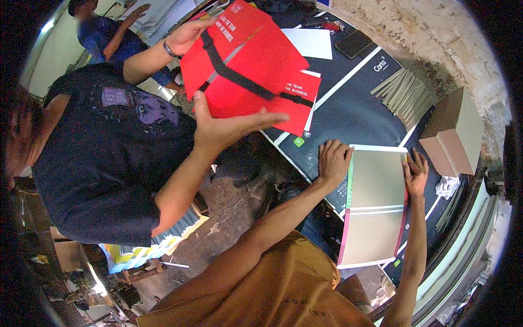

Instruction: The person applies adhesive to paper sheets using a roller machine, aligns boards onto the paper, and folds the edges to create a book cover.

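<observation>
A book cover (376, 180) lies inside up on the dark table, its two grey-brown boards parted by a narrow spine strip. White, green and dark pink paper margins are folded over the board edges. At its far left corner my left hand (333, 163) is closed on the edge, fingers curled and bent down. My right hand (415, 173) grips the right edge near the far corner, its thumb and fingertips against the margin. The undersides of both hands are hidden.
To my left a co-worker holds red printed folders (245, 60) with a black strap. On the table (338, 117) lie a phone (353, 43), white paper (308, 43), thin board strips (406, 98), a cardboard stack (452, 131) and crumpled paper (447, 187). Bundled sheets (158, 245) stand lower left.
</observation>
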